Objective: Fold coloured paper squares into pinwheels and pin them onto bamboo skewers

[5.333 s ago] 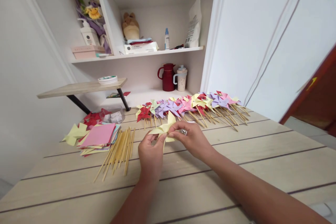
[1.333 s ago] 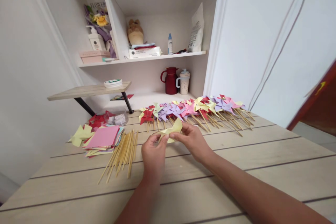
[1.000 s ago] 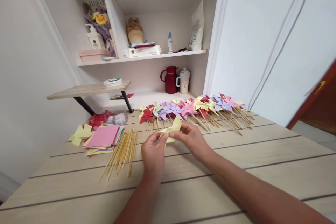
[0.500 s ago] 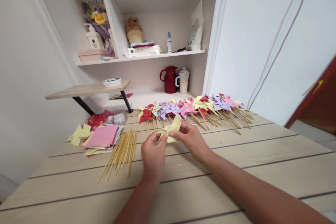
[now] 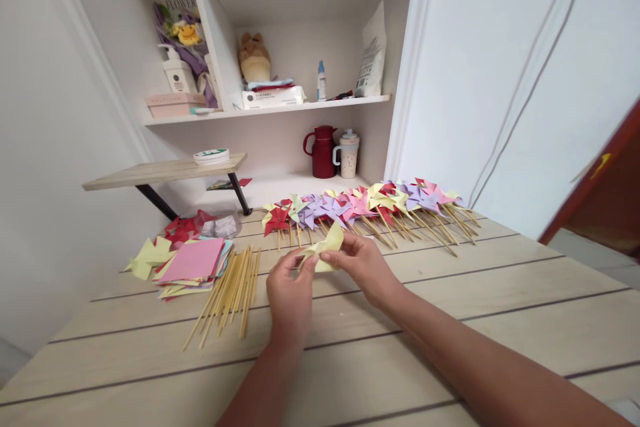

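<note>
Both my hands pinch a folded pale yellow paper pinwheel [image 5: 326, 246] just above the wooden table [image 5: 450, 320]. My left hand [image 5: 289, 297] grips its left side with fingers closed. My right hand [image 5: 364, 264] holds the right side between thumb and fingers. A bundle of bamboo sticks [image 5: 229, 292] lies left of my left hand. Beside the sticks rests a stack of coloured paper squares [image 5: 193, 265] with a pink sheet on top. A long row of finished pinwheels on sticks [image 5: 365, 207] lies beyond my hands.
Red paper pieces and a clear bag [image 5: 200, 225] sit at the table's far left. A small raised shelf [image 5: 165, 170] holds a roll of tape. Behind stand a red jug [image 5: 321, 150], a spotted cup [image 5: 347, 153] and white shelves with bottles and boxes.
Both hands stay on the yellow pinwheel, working its folds with small finger movements. The view has shifted slightly; nothing else on the table has moved.
</note>
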Demonstrator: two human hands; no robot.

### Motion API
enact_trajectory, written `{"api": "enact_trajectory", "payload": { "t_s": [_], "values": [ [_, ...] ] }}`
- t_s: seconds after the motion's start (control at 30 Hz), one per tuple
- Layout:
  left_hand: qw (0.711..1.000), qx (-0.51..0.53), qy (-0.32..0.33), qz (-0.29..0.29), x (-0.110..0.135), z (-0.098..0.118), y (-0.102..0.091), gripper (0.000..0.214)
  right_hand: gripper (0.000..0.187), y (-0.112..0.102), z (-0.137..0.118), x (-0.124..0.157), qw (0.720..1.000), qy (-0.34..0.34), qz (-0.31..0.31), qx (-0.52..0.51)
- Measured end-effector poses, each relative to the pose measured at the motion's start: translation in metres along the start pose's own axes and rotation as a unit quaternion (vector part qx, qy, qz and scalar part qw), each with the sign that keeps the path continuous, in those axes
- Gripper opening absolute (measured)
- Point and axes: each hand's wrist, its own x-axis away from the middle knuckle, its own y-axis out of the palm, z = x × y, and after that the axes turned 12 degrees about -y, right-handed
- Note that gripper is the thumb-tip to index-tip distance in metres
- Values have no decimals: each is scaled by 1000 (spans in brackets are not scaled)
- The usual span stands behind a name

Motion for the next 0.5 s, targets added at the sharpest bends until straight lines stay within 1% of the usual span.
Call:
{"api": "enact_trajectory", "payload": {
  "t_s": [0.17,0.3,0.43,0.5],
  "values": [
    [999,-15,29,38,-1,-6,-3,15,15,1,-8,-1,998,-22,-10,54],
    [997,-33,50,38,-2,-8,-3,14,13,1,-12,-1,996,-31,-6,82],
    [994,-54,78,48,-5,-9,-3,9,13,5,-10,-2,996,-39,1,79],
    [992,-64,95,52,-5,-9,-4,7,12,8,-8,-2,995,-40,7,93]
  ]
}}
